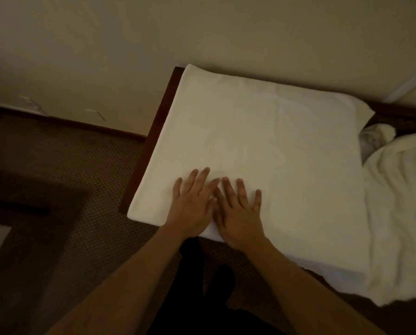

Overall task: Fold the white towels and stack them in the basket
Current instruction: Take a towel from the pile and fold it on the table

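A large white towel lies spread flat over a dark wooden table, covering most of its top. My left hand and my right hand lie side by side near the towel's front left corner, palms down, fingers straight and spread, pressing on the cloth. A crumpled heap of white towels lies to the right of the flat one and hangs over the table's front edge. No basket is in view.
A beige wall runs behind the table. Brown patterned carpet covers the floor to the left and below. Dark furniture stands at the left edge. My legs in dark clothing are below the table's front edge.
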`<state>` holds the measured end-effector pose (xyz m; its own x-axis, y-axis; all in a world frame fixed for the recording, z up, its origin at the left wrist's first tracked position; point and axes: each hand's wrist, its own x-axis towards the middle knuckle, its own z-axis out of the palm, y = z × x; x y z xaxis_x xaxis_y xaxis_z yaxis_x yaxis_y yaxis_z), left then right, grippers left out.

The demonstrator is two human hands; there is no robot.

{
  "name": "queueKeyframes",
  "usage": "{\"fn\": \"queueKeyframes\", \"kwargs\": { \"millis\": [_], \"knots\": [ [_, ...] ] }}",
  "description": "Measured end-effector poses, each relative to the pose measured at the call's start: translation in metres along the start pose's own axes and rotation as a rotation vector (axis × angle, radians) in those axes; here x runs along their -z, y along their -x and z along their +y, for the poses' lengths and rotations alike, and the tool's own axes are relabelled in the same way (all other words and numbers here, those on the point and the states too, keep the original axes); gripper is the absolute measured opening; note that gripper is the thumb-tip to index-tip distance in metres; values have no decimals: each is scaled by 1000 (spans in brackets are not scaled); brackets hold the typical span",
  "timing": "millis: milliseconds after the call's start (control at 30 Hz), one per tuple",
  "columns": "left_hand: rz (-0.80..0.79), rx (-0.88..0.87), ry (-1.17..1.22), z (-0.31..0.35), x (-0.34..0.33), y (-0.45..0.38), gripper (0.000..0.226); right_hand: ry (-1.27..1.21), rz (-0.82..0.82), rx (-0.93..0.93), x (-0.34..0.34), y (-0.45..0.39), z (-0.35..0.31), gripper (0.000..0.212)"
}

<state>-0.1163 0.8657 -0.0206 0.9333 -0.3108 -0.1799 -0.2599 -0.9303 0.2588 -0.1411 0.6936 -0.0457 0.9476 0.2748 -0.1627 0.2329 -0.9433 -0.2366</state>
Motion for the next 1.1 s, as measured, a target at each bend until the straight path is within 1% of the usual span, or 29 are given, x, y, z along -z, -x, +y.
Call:
{"fn": "queueKeyframes", "kwargs": {
  "millis": [33,100,167,233,300,467,533,567,600,633,667,733,767,800,833,867,900,933,967,1033,1100],
  "knots": [
    [-53,9,-50,-4,-9,-5,59,30,-19,-32,-4,8,8,62],
    [-66,47,-127,-16,-20,-4,63,57,-24,-142,-1,20,32,63],
    [-41,121,-128,-33,-20,3,68,63,-24,-271,5,31,59,63],
    [-12,238,-95,-47,-15,6,70,50,-27,-410,12,44,87,65],
    [-13,293,-88,-53,-11,8,73,2,-12,-576,19,63,116,66],
    [-54,445,-68,-76,-5,13,76,-220,13,-896,33,111,168,65],
    [-38,538,-80,-65,-6,6,73,-362,65,-1016,38,124,185,67],
    [-7,557,-80,-52,-8,0,71,-484,118,-1081,39,131,192,68],
    [16,539,-68,-35,-11,-6,70,-651,177,-1125,40,136,197,72],
    [20,472,-49,-16,-14,-12,69,-824,223,-1150,40,140,200,76],
    [9,350,-35,4,-18,-18,68,-965,241,-1166,42,144,201,79],
    [-44,96,-41,44,-27,-29,69,-1103,208,-1182,50,152,204,81],
    [-69,27,-56,58,-32,-33,69,-1122,180,-1177,51,154,206,82],
    [-83,4,-70,68,-35,-37,69,-1106,162,-1177,51,155,206,84],
    [-84,14,-81,73,-38,-40,69,-1022,165,-1176,51,155,206,86],
    [-74,31,-92,71,-38,-42,70,-857,186,-1170,49,152,204,85],
    [-63,37,-98,69,-40,-41,70,-633,214,-1145,45,151,201,80],
    [-47,35,-102,64,-39,-41,71,-407,244,-1090,41,148,194,71],
    [-35,43,-105,56,-38,-40,72,-246,248,-995,36,143,185,63],
    [-36,96,-103,39,-35,-37,74,-99,198,-769,24,133,163,60],
    [-29,173,-103,17,-28,-30,75,-61,120,-667,11,125,143,64]
  ]
}}
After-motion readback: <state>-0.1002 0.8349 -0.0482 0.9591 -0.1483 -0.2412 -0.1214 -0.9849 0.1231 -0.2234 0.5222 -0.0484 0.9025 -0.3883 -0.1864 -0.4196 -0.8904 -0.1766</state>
